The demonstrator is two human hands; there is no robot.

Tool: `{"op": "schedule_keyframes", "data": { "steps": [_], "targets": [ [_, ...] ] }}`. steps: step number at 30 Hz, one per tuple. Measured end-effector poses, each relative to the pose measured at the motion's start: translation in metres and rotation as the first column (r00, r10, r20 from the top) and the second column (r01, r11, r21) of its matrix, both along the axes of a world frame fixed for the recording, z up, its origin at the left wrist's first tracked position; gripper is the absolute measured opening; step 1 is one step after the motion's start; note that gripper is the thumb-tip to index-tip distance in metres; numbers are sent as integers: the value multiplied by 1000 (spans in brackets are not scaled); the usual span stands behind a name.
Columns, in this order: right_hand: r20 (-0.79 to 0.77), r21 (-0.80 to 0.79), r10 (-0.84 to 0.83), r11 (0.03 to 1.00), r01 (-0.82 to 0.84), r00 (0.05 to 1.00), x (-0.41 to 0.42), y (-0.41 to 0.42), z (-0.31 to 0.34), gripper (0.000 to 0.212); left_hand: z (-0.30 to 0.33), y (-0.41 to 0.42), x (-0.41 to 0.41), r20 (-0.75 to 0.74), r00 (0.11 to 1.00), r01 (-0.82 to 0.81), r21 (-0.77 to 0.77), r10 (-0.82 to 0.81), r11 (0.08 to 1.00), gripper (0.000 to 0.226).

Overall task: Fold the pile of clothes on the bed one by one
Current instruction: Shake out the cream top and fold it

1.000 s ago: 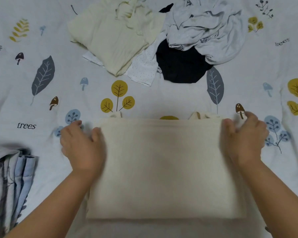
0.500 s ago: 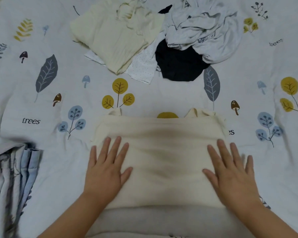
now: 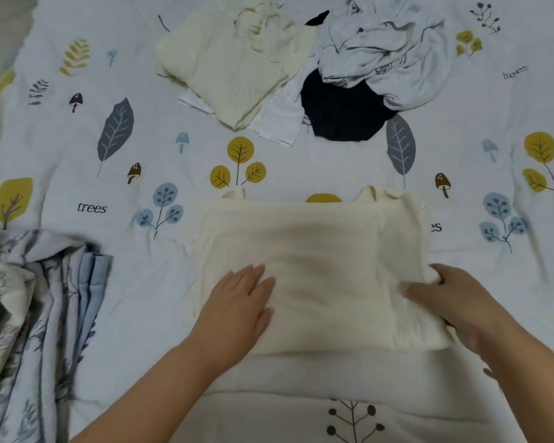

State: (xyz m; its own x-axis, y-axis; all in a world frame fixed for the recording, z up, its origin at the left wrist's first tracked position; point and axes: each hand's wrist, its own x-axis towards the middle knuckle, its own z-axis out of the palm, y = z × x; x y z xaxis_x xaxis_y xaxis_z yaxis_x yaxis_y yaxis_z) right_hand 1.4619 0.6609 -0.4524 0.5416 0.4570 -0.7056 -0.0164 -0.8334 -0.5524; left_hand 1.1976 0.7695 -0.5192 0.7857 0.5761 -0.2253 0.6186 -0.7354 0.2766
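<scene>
We are pressing our left hand (image 3: pixel 237 310), fingers flat, on the cream garment (image 3: pixel 314 270) at lower centre; our right hand (image 3: pixel 454 305) is gripping its right edge.

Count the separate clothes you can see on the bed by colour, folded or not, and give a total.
Cream: 2, the garment under the hands and a pale one in the pile
White dotted: 1
Black: 1
Pale grey-blue: 1
Blue-grey patterned, at the left edge: 1
Total: 6
</scene>
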Motion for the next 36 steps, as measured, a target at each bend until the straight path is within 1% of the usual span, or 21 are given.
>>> {"op": "schedule_keyframes", "data": {
  "steps": [2,4,5,7,9,11,12,13,14,16,17,19,22,23,24,25,27,29,31,34,36],
  "targets": [
    [87,49,114,992,-119,990,-13,10,13,11,12,3,0,93,988,-109,-152,124,982,53],
    [206,83,214,968,-235,955,-34,22,27,12,24,8,-1,187,928,-264,-284,323,922,64],
    [270,83,252,956,-283,929,-47,28,33,14,29,12,-2,207,893,-320,-336,401,886,59],
    [373,60,318,929,-364,872,-75,40,43,24,40,21,-2,260,820,-366,-447,510,816,34],
    [437,69,360,900,-430,824,-106,52,48,36,51,34,-1,291,702,-375,-624,650,685,24],
    [482,82,410,859,-506,774,-136,63,43,48,60,49,3,212,537,-328,-839,816,434,35],
    [502,83,445,829,-553,742,-151,67,36,52,63,57,5,143,466,-315,-896,873,314,42],
    [515,90,475,798,-595,714,-164,71,29,52,65,64,5,89,417,-328,-914,905,241,46],
    [505,101,508,768,-632,698,-176,73,22,49,64,71,2,46,408,-358,-911,912,206,47],
    [417,139,590,711,-690,692,-194,72,10,49,61,80,-4,-47,449,-431,-886,892,171,47],
    [357,155,638,680,-717,683,-200,70,5,52,58,82,-8,-72,489,-467,-863,869,192,46],
    [289,209,675,647,-733,678,-204,65,-1,52,50,82,-13,-56,575,-521,-794,816,312,46],
    [351,329,568,670,-666,745,-202,56,-9,44,43,78,-4,25,759,-519,-579,650,629,67],
    [366,363,515,687,-629,775,-200,54,-10,45,41,76,0,60,785,-498,-530,616,686,72],
    [371,387,459,714,-584,807,-198,52,-9,46,39,76,2,94,782,-491,-516,617,701,73],
    [392,394,401,740,-545,828,-195,51,-10,45,40,77,2,126,743,-506,-537,658,675,71],
    [480,376,274,794,-477,833,-184,49,-9,41,42,78,-1,191,603,-589,-548,775,593,69],
    [518,342,196,845,-411,833,-171,52,-4,40,43,73,-4,285,545,-700,-363,789,615,70],
    [504,234,242,886,-401,829,-162,57,-6,41,40,58,-3,295,603,-728,-179,742,662,69],
    [491,-50,372,915,-401,788,-165,60,-23,61,20,22,-5,71,812,-579,-34,580,815,65],
    [522,-180,457,884,-431,720,-174,55,-41,64,-1,10,-17,-38,880,-474,-19,474,880,65]
  ]
}}
